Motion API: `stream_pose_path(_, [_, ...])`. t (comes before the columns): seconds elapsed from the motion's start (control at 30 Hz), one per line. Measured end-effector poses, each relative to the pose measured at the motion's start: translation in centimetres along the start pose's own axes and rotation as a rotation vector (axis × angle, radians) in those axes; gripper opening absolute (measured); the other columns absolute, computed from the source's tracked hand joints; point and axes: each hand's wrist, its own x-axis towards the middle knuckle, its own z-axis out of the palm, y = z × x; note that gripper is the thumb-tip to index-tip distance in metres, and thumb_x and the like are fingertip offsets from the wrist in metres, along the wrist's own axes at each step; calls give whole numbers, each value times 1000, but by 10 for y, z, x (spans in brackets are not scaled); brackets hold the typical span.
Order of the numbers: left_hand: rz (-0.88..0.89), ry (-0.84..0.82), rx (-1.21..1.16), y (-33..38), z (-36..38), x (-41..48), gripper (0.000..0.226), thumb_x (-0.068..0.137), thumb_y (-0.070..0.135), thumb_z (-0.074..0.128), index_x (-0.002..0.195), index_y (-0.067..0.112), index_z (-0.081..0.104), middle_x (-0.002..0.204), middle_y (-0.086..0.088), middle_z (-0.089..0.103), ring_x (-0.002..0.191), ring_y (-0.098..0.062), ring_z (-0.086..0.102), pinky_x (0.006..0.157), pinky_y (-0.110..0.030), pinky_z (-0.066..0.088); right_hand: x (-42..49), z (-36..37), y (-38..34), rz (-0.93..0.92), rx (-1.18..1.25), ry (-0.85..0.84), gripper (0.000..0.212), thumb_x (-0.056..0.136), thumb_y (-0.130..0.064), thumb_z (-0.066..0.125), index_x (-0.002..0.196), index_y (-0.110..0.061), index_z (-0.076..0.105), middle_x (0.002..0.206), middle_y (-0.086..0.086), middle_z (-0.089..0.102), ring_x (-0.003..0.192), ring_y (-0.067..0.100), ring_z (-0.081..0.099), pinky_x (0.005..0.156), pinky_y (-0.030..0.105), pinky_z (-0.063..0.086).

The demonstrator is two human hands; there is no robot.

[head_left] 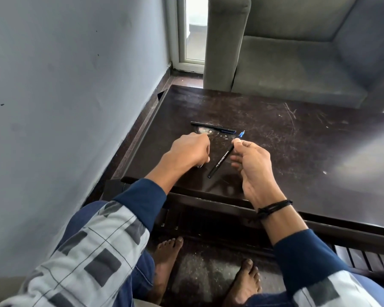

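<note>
A black pen barrel (221, 162) is held slanting just above a dark wooden table (297, 151), its lower end towards the person and its blue tip (242, 134) pointing away. White lettering along the barrel reads "OCTANE Gel"; a smaller word before it is too fine to read. The right hand (255, 167) pinches the barrel's upper end between thumb and forefinger, just below the blue tip, with the other fingers loosely curled beside it. The left hand (187, 151) hovers close by on the other side, knuckles up and fingers curled tight around a thin rod (201, 166), of which only a short pale end shows beneath the hand; what it is I cannot tell. Just beyond both hands a second black pen (213, 126) lies flat on the table, crosswise. The hands work near the table's front edge and towards its left side, where a raised rim runs along the top. To the right of the hands the scratched, dusty top stretches wide. A narrow strip of floor separates the table's left side from a blue-grey wall (64, 107). A grey armchair (297, 52) stands against the far edge, with a white door frame (182, 41) behind it in the corner. A black corded wristband (275, 206) circles the right wrist, and bare feet (166, 258) rest on the floor before the table's front.
</note>
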Motion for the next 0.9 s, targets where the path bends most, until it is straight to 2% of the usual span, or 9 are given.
stream_pose_path(0.07, [1, 46, -129, 1, -5, 2, 14, 97, 34, 60, 97, 27, 73, 106, -2, 70, 94, -25, 67, 76, -32, 48, 0, 0, -2, -18, -7, 7, 7, 98, -22, 68, 92, -18, 69, 83, -1, 67, 68, 8, 60, 59, 21, 48])
stream_pose_path(0.13, [20, 55, -447, 1, -13, 3, 26, 101, 38, 54, 91, 23, 73, 94, -1, 73, 86, -21, 71, 79, -33, 56, 0, -2, -5, -44, -12, 15, 8, 98, -21, 68, 91, -18, 68, 81, -1, 68, 65, 8, 60, 58, 20, 48])
stream_pose_path(0.2, [92, 18, -692, 5, -19, -3, 27, 98, 41, 61, 96, 19, 76, 87, -1, 75, 75, -11, 69, 73, -28, 56, 1, -4, -8, -51, 7, 15, 8, 98, -17, 67, 91, -16, 69, 79, 0, 70, 65, 9, 61, 58, 20, 49])
stream_pose_path(0.3, [254, -6, -709, 11, -17, -11, 23, 88, 29, 77, 103, 12, 77, 84, -5, 74, 69, -8, 65, 69, -22, 55, -1, -6, -12, -25, 69, -21, 8, 98, -13, 65, 92, -14, 70, 76, 0, 71, 65, 9, 64, 63, 22, 51])
stream_pose_path(0.43, [261, 33, -642, 12, -13, -7, 18, 90, 18, 75, 108, 15, 75, 87, -11, 75, 64, -13, 66, 71, -30, 60, -5, -7, -17, -22, 89, -42, 17, 99, -25, 67, 89, -12, 70, 77, 4, 70, 64, 11, 63, 63, 24, 52])
stream_pose_path(0.53, [263, -19, -664, 11, -17, -9, 19, 91, 14, 73, 110, 14, 74, 89, -12, 73, 66, -13, 65, 70, -29, 60, -3, -9, -17, -52, 53, -7, 26, 97, -35, 69, 85, -12, 69, 74, 3, 68, 63, 11, 59, 59, 23, 50])
stream_pose_path(0.6, [269, -37, -671, 12, -17, -12, 21, 93, 11, 70, 114, 12, 73, 87, -7, 71, 69, -14, 65, 70, -27, 59, -1, -10, -15, -74, 38, -1, 25, 98, -32, 69, 84, -11, 68, 71, 2, 68, 63, 11, 59, 59, 23, 49])
stream_pose_path(0.7, [256, -66, -712, 14, -17, -13, 23, 96, 9, 66, 117, 11, 73, 80, -3, 68, 69, -14, 64, 76, -32, 60, -2, -12, -16, -106, 63, -18, 23, 99, -25, 67, 81, -11, 67, 70, 3, 67, 64, 11, 59, 63, 24, 48])
stream_pose_path(0.9, [217, -203, -906, 9, -27, -15, 18, 100, 6, 58, 110, 6, 73, 70, -5, 62, 55, -7, 56, 58, -19, 52, -4, -14, -21, -141, 107, -106, 19, 101, -18, 63, 91, -4, 73, 74, 7, 68, 67, 12, 61, 68, 23, 52])
